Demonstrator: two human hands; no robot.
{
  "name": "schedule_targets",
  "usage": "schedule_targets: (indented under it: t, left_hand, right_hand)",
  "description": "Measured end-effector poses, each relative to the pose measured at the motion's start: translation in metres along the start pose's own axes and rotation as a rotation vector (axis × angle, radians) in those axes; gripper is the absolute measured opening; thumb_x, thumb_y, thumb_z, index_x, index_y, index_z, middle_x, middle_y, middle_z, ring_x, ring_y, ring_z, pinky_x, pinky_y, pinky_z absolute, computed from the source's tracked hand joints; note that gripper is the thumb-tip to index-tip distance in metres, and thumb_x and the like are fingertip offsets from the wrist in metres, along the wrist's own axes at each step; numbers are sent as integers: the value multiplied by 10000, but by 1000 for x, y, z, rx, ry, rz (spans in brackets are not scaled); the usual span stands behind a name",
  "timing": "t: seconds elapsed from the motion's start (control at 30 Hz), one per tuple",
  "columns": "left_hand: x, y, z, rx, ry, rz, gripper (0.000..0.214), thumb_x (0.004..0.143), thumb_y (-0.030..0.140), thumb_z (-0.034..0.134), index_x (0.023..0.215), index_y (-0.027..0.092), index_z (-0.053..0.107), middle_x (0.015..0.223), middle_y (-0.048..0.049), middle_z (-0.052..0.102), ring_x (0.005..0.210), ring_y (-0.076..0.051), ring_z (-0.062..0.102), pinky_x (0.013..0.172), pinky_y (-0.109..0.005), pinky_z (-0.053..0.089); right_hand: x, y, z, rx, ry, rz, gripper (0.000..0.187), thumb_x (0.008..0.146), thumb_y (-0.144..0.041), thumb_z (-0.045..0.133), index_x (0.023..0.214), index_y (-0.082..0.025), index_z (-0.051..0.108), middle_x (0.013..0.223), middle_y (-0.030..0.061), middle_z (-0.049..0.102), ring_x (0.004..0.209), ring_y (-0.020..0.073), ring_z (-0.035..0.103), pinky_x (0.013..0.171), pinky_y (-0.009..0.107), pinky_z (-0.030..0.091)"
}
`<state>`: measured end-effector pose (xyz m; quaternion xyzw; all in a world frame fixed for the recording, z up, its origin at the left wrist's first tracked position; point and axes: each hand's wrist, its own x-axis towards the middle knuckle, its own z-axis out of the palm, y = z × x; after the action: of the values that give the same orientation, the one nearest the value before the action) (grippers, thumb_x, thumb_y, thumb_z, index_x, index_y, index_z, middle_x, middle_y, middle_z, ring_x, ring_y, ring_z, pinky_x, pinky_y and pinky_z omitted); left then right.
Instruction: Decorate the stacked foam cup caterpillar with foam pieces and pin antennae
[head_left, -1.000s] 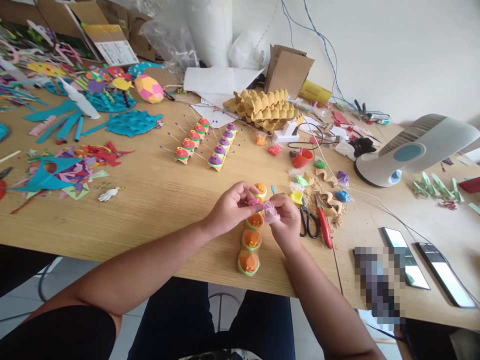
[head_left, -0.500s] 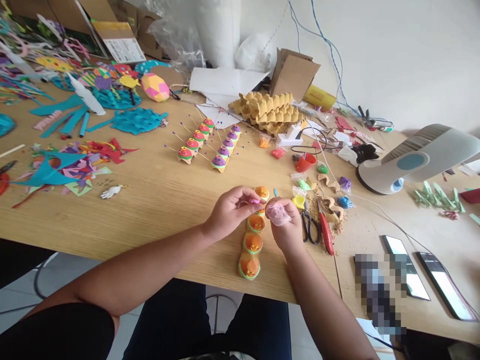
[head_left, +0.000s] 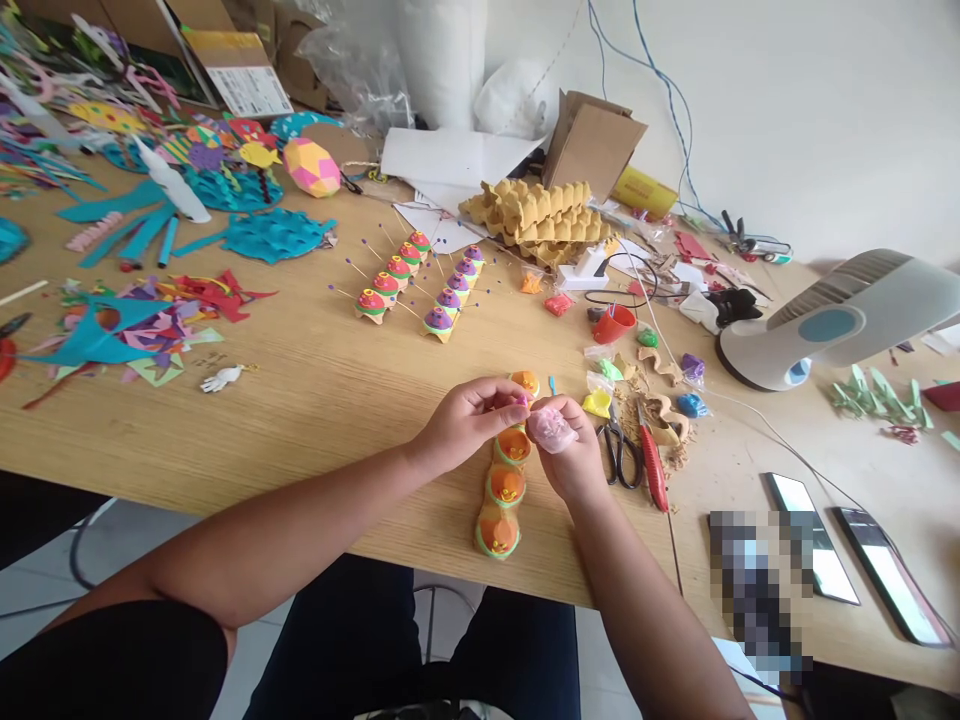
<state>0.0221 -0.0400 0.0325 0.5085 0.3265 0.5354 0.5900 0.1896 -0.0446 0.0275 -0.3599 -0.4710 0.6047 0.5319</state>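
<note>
My left hand (head_left: pixel 463 424) is closed, its fingertips pinching a small pink piece (head_left: pixel 517 401) above an orange caterpillar made of egg-carton cups (head_left: pixel 504 486). My right hand (head_left: pixel 568 450) is closed round a small clear plastic bag of pink material (head_left: pixel 551 428), held right next to the left fingertips. The caterpillar lies lengthways on the wooden table (head_left: pixel 315 390) between my wrists, its cups edged in green with small faces.
Two finished caterpillars with pins (head_left: pixel 420 280) sit further back. Scissors (head_left: pixel 621 455), a red-handled tool (head_left: pixel 652 465) and small bags of coloured clay lie right of my hands. A fan (head_left: pixel 832 320), two phones (head_left: pixel 817 535), egg cartons (head_left: pixel 536 215) and foam scraps (head_left: pixel 142 320) surround the area.
The left fingers have drawn the pink piece away from the bag and toward the caterpillar's head. The right hand has bunched the bag tighter.
</note>
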Motion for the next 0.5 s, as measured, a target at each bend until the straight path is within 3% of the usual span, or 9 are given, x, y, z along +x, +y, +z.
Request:
schedule_targets:
  t: [0.13, 0.3, 0.4, 0.5]
  left_hand:
    - [3, 0, -1, -44, 30, -6, 239, 775, 336, 808, 905, 164, 707, 853, -19, 677, 804, -123, 604, 741, -236, 485]
    - [3, 2, -2, -56, 15, -33, 240, 790, 331, 794, 940, 172, 696, 884, -24, 692, 817, -128, 621, 725, -236, 494]
    - [3, 0, -2, 32, -6, -15, 230, 790, 328, 794, 929, 168, 706, 893, -30, 694, 831, -135, 628, 757, -248, 502]
    - [4, -2, -3, 33, 7, -49, 252, 778, 348, 803, 925, 165, 712, 864, -24, 684, 770, -122, 608, 712, -241, 496]
  right_hand:
    - [-2, -3, -1, -286, 30, -115, 224, 761, -309, 788, 842, -229, 596, 727, -32, 583, 616, 110, 489, 584, 248, 404]
    - [-5, -9, 0, -672, 25, -346, 133, 804, -236, 730, 774, -221, 601, 706, -21, 574, 632, 120, 482, 608, 267, 402]
    - [-6, -8, -1, -673, 31, -334, 136, 791, -235, 737, 754, -220, 607, 683, -27, 563, 619, 120, 475, 600, 268, 396]
    - [-6, -6, -2, -512, 67, -216, 170, 766, -268, 768, 751, -222, 606, 676, -30, 567, 615, 120, 477, 598, 266, 397]
